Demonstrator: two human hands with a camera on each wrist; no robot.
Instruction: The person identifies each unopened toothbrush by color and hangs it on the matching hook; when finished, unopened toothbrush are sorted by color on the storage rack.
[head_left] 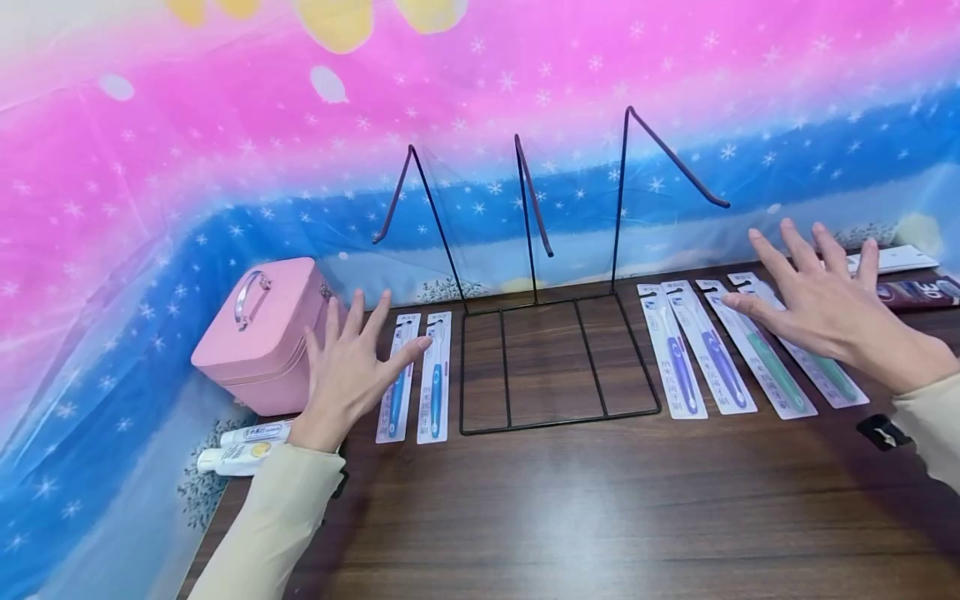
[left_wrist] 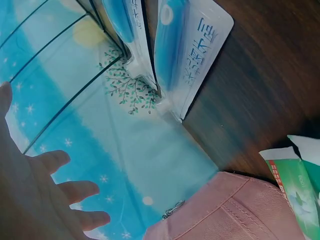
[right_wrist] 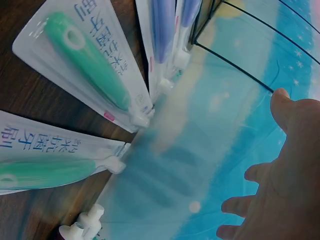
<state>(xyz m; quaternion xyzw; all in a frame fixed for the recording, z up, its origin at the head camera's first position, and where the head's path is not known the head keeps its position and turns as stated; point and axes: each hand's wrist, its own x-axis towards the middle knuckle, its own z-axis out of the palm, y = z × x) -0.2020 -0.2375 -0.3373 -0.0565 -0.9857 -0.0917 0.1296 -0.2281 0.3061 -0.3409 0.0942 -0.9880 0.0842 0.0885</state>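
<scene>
Fingers spread, my left hand (head_left: 348,367) hovers between a pink case (head_left: 262,333) and two packaged blue toothbrushes (head_left: 435,379). My right hand (head_left: 832,308), also with spread fingers, is held above the packaged green toothbrushes (head_left: 772,358) on the right. Beside those lie packaged purple toothbrushes (head_left: 678,358). Between the two groups a black wire rack (head_left: 558,425) stands on the table, three bent hooks rising at its back. Neither hand holds anything. In the left wrist view, the left hand (left_wrist: 40,185) shows apart from the blue packs; the right wrist view has the right hand (right_wrist: 285,170) clear of the green ones.
White toothpaste tubes (head_left: 240,458) lie at the left edge, in front of the pink case. At the far right are a dark red package (head_left: 918,292) and a white one (head_left: 892,259). A patterned pink and blue cloth (head_left: 480,100) hangs behind the wooden table (head_left: 570,508).
</scene>
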